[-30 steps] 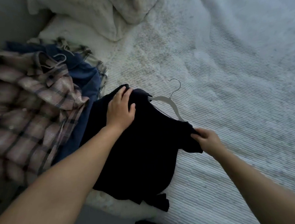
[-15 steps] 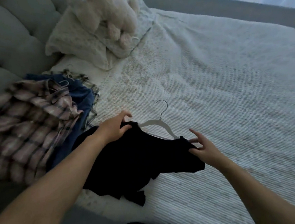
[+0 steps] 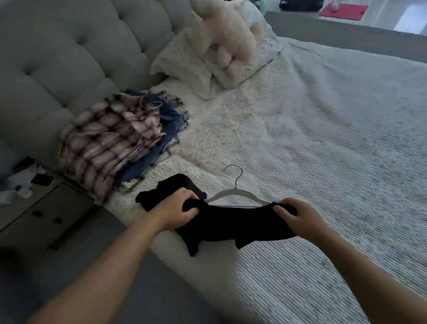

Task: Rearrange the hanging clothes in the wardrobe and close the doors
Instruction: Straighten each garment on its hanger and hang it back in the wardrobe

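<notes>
Left hand (image 3: 183, 208): fingers curled into the black cloth at the garment's left shoulder, bunching it beside the hanger's left arm; presumably to work the fabric over that arm.
Right hand (image 3: 298, 215): clamped on the opposite shoulder edge, thumb on top, keeping the cloth taut along the hanger's right arm.
Black garment (image 3: 228, 225): spread between the two hands at the near edge of the bed, lower hem trailing toward the bed's side; one end heaped behind the left hand.
White hanger (image 3: 232, 195): lying flat on the bed, partly inside the garment's neck, metal hook pointing away from the person; right tip hidden under cloth, so how fully seated cannot be told.
Step in hand, as judged: dressing the garment onto its hanger before return to the wardrobe; wardrobe and doors out of view, so most of the task apparently remaining.
Bed (image 3: 335, 151): pale ribbed cover, serving as the work surface.
Plaid shirt (image 3: 112, 142): piled on blue clothing (image 3: 171, 125) near the headboard, a hanger hook showing at the top; likely a stack awaiting rehanging.
Nightstand (image 3: 31, 211): left of the bed, small clutter on top.
Headboard (image 3: 69, 58): grey, tufted.
Pillows (image 3: 186, 68): at the bed's head, with a cream plush toy (image 3: 224, 29) on them.
</notes>
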